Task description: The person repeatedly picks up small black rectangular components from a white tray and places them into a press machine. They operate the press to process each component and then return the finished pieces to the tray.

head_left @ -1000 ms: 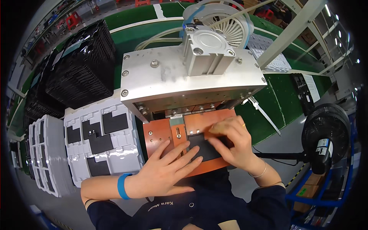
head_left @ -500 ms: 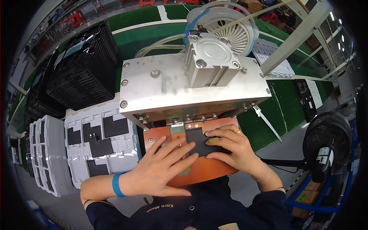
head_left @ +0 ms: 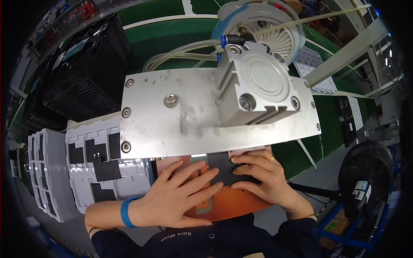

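Beneath the overhanging metal top plate (head_left: 189, 116) of a bench press, both bare hands work on a flat black part (head_left: 223, 168) lying on the orange fixture plate (head_left: 234, 203). The left hand (head_left: 176, 198), a blue band (head_left: 125, 212) on its wrist, lies flat and spread on the orange plate, fingertips touching the black part's left edge without gripping it. The right hand (head_left: 260, 176), a ring on one finger and a thin bracelet at the wrist, curls over the part's right side, fingers and thumb pinching it against the plate. Most of the part's far end is hidden under the metal plate. A square pneumatic cylinder (head_left: 258, 84) with clear hoses stands on the plate. Left of the hands, a grey moulded tray (head_left: 92, 172) holds more black parts in its pockets, with stacked black crates (head_left: 86, 73) beyond it. A black fan (head_left: 370, 172) stands at the right.
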`<state>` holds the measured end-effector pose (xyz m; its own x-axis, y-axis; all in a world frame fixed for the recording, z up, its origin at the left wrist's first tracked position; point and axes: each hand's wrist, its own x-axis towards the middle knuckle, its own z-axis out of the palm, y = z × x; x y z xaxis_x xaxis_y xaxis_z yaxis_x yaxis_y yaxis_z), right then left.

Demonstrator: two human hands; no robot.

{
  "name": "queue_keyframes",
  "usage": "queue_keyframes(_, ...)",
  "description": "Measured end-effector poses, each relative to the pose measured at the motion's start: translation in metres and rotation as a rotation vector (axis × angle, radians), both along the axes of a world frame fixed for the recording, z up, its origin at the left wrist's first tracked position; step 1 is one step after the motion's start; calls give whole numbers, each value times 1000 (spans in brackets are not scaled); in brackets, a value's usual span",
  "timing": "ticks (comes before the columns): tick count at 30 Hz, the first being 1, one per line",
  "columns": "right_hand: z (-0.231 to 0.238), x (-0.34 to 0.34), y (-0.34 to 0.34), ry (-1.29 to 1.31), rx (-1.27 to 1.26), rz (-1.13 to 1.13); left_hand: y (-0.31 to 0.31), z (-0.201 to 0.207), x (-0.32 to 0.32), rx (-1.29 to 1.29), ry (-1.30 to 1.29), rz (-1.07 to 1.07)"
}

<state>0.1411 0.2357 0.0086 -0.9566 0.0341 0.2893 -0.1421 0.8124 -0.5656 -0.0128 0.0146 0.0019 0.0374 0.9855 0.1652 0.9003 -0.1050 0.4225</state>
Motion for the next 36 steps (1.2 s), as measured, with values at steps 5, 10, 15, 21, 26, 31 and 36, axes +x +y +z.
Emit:
queue_keyframes(5,-1,1,0,-39,-24,-3,0,3,-1,-12,-51,-3)
queue_keyframes(10,-2,2,0,-67,-51,-10,-1,1,-1,-48,-20,-1)
queue_keyframes(15,-4,3,0,-51,-59,-18,0,1,-2,-29,-20,1)
queue_keyframes(21,-2,3,0,-50,-44,-16,-1,1,-1,-48,-36,12)
queue_keyframes(26,-1,-2,1,2,-1,-15,-1,1,-1,-42,-34,14)
queue_keyframes(31,-2,-1,1,5,0,-12,-1,-1,0,-31,-35,18)
queue_keyframes(36,-2,4,-1,-57,-52,-27,-1,-1,1,-15,-24,14)
